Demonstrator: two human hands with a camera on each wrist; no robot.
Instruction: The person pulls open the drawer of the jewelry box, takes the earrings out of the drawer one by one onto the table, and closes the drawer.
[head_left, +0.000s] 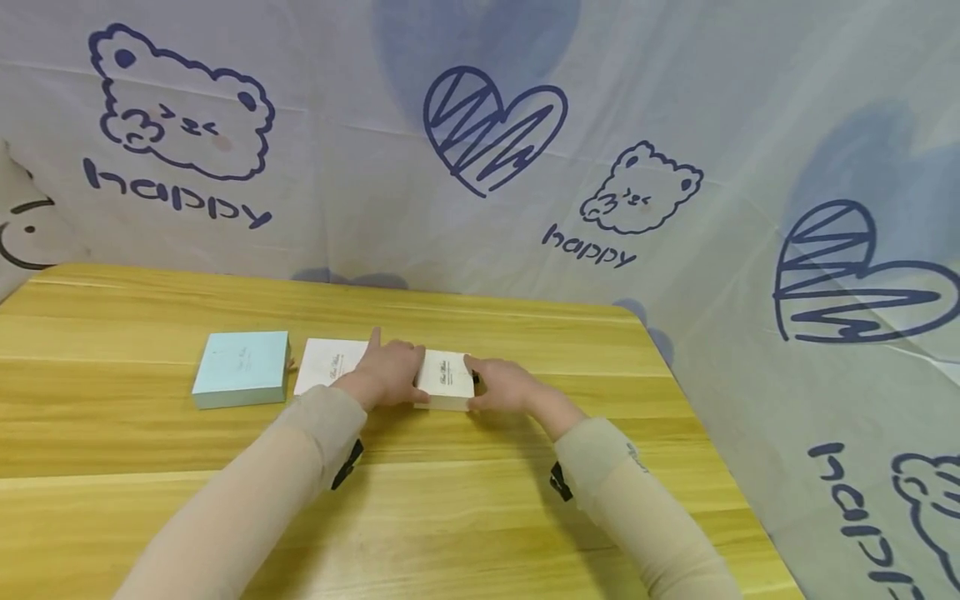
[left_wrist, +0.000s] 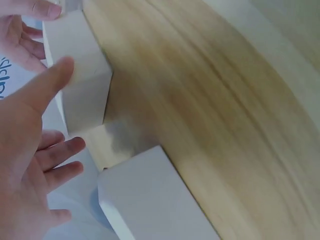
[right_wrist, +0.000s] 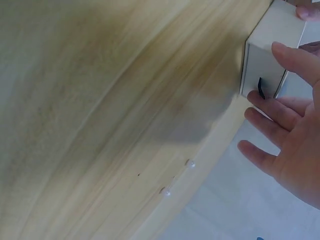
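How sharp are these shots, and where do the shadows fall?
Head view: sharp, evenly lit, edges bowed by the wide lens. Left wrist view: table grain smeared, soft shadow beside the white box. Right wrist view: similar smear, grey shadow left of the box.

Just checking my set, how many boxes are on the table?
3: a light blue box at left, a white box beside it, another white box between both hands.
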